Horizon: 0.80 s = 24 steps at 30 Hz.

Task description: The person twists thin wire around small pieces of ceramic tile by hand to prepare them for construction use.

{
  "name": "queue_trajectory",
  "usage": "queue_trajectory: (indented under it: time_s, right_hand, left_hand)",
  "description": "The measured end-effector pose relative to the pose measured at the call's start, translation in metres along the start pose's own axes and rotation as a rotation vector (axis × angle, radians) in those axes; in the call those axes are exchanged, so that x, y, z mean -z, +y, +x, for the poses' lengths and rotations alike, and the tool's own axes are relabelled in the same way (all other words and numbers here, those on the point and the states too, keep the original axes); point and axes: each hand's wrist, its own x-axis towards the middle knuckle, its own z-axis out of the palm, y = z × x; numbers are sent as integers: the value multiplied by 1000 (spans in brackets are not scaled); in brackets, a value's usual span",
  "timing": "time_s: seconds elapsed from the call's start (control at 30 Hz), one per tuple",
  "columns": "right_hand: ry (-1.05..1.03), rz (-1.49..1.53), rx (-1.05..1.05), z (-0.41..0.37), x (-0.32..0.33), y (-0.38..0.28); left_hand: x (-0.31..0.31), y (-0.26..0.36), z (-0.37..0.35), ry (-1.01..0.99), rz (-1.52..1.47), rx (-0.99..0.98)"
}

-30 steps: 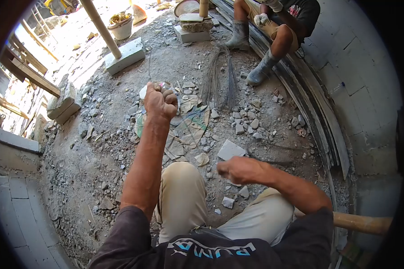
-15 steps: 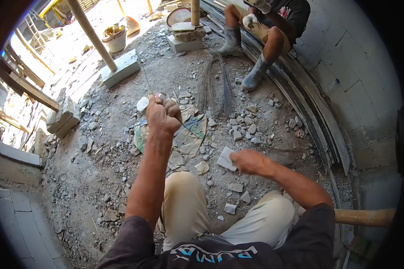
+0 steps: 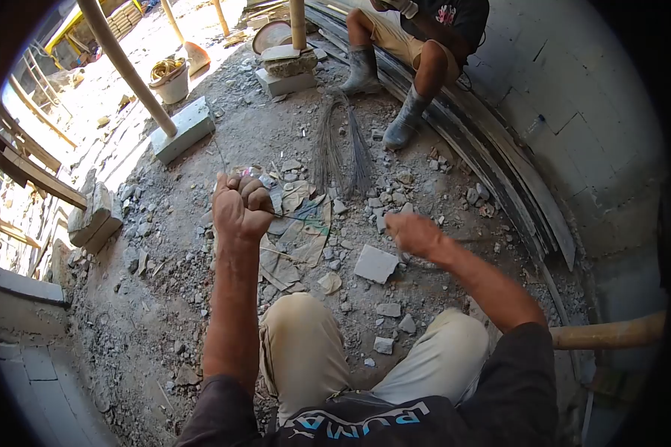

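My left hand (image 3: 240, 208) is closed in a fist, palm side toward me, around a thin wire (image 3: 297, 219). A dark length of it leaves the fist to the right, and a fine strand rises from the fingers. Over to the right, my right hand (image 3: 416, 235) is closed too, its fingertips facing left; whatever it grips is hidden. Beyond both hands, a bundle of thin wires (image 3: 326, 153) lies bent double on the ground. Below and between the hands is a flat pale block piece (image 3: 376, 264). Crumpled sacking (image 3: 294, 246) lies under the wire.
Another person in rubber boots (image 3: 408, 119) sits at upper right on stacked long boards (image 3: 492, 160). Bamboo posts stand on blocks (image 3: 184, 130); a bucket (image 3: 171, 83) is behind. Rubble covers the ground. A block wall (image 3: 574, 134) runs along the right.
My left hand has shifted left and slightly down in view, still closed on the wire. My right hand has moved up a little. The whole scene has slid left as the head turned.
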Motion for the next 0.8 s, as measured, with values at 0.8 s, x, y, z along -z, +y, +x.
queue_trajectory:
  time_s: [0.8]
  right_hand:
    - [-209,929,-228,24,52,-66]
  left_hand:
    - [57,11,11,232,351,-328]
